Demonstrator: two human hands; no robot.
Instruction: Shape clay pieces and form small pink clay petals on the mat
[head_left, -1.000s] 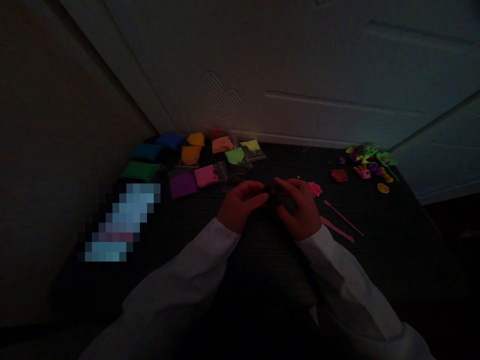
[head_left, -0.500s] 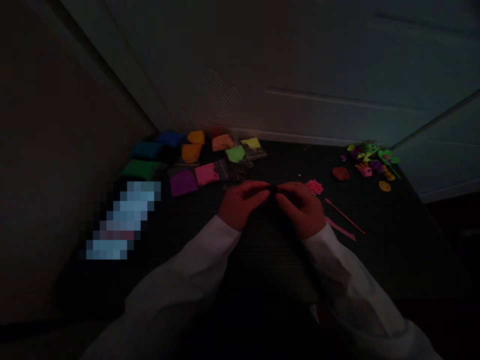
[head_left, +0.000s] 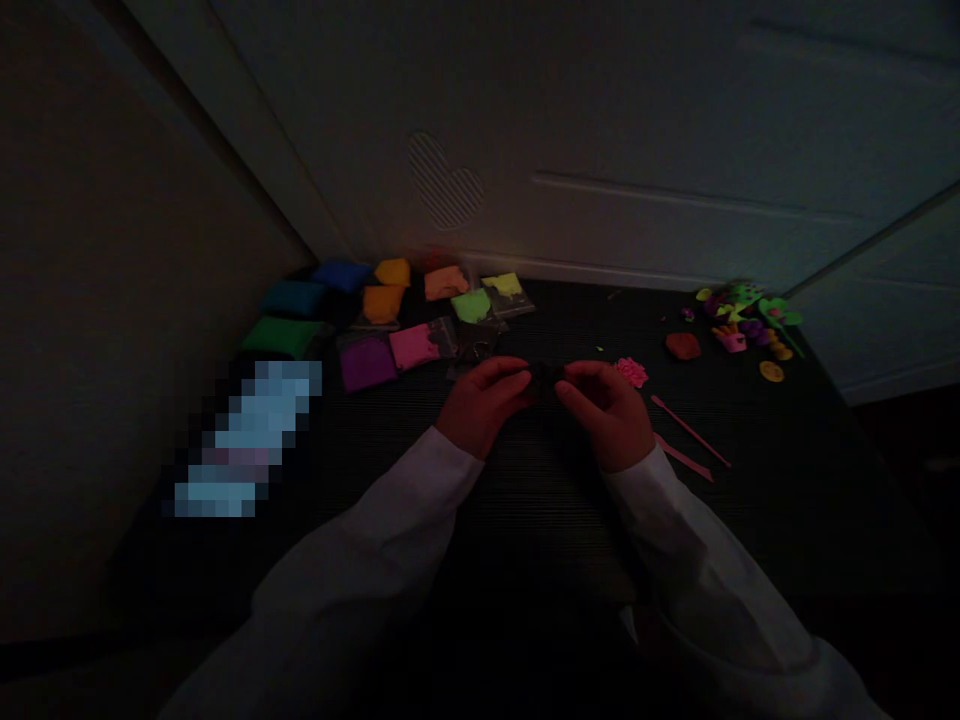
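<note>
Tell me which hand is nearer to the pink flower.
Right. The right hand is just beside the pink flower, on its near left side; the left hand is farther left, beyond the right.

Very dim throughout, with deep shadow below.

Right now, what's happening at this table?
The left hand and right hand pinch a small dark piece between them above the dark table. A pink flower-like piece and two pink tools lie to the right, coloured packets to the left.
</note>
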